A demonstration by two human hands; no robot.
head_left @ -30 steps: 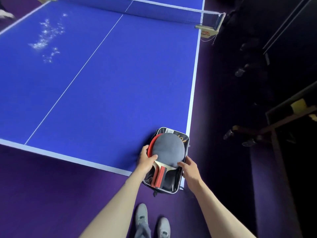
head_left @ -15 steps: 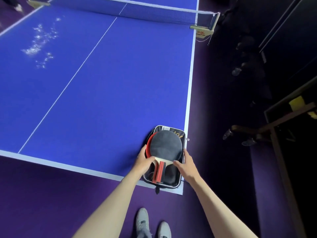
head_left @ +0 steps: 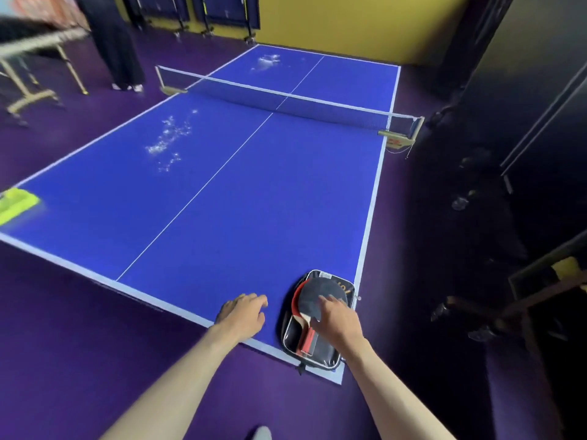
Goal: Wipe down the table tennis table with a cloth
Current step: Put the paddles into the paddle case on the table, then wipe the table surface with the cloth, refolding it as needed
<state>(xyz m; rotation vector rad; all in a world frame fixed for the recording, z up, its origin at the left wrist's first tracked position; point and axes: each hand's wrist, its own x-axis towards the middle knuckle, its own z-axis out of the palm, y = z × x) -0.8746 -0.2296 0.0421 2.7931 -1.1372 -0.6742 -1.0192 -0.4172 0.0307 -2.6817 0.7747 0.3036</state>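
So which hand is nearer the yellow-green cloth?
Left. The left hand hovers beside the paddle case, toward the cloth at the far left; the right hand rests on the paddles.

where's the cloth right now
The yellow-green cloth lies at the table's near left corner, at the head view's left edge, far from both hands.

We see a deep blue table tennis table (head_left: 203,173) edged and halved by thin white lines, its dark blue net (head_left: 286,104) topped with a white band. Pale whitish specks (head_left: 168,141) mottle the blue on both halves. A yellow-green cloth (head_left: 16,204) lies at the left edge. A black paddle case (head_left: 320,350), piped in white, holds paddles (head_left: 313,304) faced grey and red. The floor (head_left: 63,312) is purple, the far wall (head_left: 349,23) yellow.
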